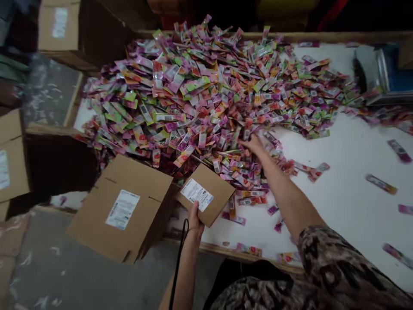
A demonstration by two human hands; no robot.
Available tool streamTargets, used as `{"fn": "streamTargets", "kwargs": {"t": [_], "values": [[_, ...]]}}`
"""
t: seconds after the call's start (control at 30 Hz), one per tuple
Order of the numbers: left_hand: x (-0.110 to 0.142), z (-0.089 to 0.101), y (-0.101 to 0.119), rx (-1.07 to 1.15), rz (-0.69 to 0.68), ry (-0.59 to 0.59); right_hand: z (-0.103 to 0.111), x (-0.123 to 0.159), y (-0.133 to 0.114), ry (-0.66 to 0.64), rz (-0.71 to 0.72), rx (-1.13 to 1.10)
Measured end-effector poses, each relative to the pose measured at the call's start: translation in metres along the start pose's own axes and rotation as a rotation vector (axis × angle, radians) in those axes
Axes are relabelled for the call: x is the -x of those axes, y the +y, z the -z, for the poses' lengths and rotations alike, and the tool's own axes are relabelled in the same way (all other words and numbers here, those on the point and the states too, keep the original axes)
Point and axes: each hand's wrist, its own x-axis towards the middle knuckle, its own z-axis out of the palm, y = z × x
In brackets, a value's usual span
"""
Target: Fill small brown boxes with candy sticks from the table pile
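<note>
My left hand (195,224) grips the lower edge of a small brown cardboard box (216,193) with a white printed label, its thumb lying on the labelled side. This box is tilted at the front edge of a large heap of small colourful stick packets (193,103), pink, purple, green and orange. My right hand (254,145) reaches into the right front of the heap and touches packets there. Its fingertips are partly buried among them, so their grip is hidden. A black cord loops at my left wrist.
A larger labelled cardboard box (121,209) leans at the left of the small one. More boxes (60,28) stand at the far left. The white table (351,155) has a wooden rim and scattered packets on its right. A blue container (392,71) sits at the back right.
</note>
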Motion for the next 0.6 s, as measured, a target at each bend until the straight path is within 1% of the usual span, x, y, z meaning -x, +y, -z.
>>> {"fn": "streamTargets", "kwargs": {"t": [0.07, 0.1, 0.13, 0.17, 0.23, 0.27, 0.33, 0.4, 0.43, 0.47, 0.53, 0.6], "values": [[0.001, 0.003, 0.002, 0.007, -0.001, -0.006, -0.049, 0.027, -0.014, -0.135, 0.083, -0.088], [0.003, 0.008, 0.002, 0.007, 0.016, -0.006, -0.067, 0.045, -0.016, -0.198, 0.114, -0.158], [0.005, 0.015, 0.002, 0.008, 0.043, -0.004, -0.081, 0.065, -0.016, -0.257, 0.133, -0.229], [0.008, 0.023, 0.0, 0.009, 0.076, 0.0, -0.09, 0.085, -0.014, -0.312, 0.142, -0.295], [0.015, 0.044, -0.006, 0.013, 0.141, 0.006, -0.097, 0.121, -0.007, -0.388, 0.148, -0.368], [0.019, 0.054, -0.01, 0.018, 0.17, -0.001, -0.094, 0.137, -0.004, -0.41, 0.158, -0.378], [0.023, 0.073, -0.021, 0.032, 0.223, -0.046, -0.08, 0.161, 0.0, -0.418, 0.181, -0.353], [0.023, 0.081, -0.031, 0.057, 0.268, -0.125, -0.055, 0.179, -0.003, -0.377, 0.191, -0.265], [0.021, 0.079, -0.036, 0.071, 0.285, -0.177, -0.04, 0.187, -0.008, -0.341, 0.206, -0.204], [0.017, 0.074, -0.039, 0.08, 0.294, -0.242, -0.024, 0.195, -0.015, -0.298, 0.234, -0.133], [0.01, 0.053, -0.039, 0.054, 0.287, -0.419, 0.006, 0.211, -0.034, -0.201, 0.328, 0.024], [0.008, 0.027, -0.032, -0.091, 0.248, -0.607, 0.027, 0.232, -0.057, -0.121, 0.437, 0.193]]}}
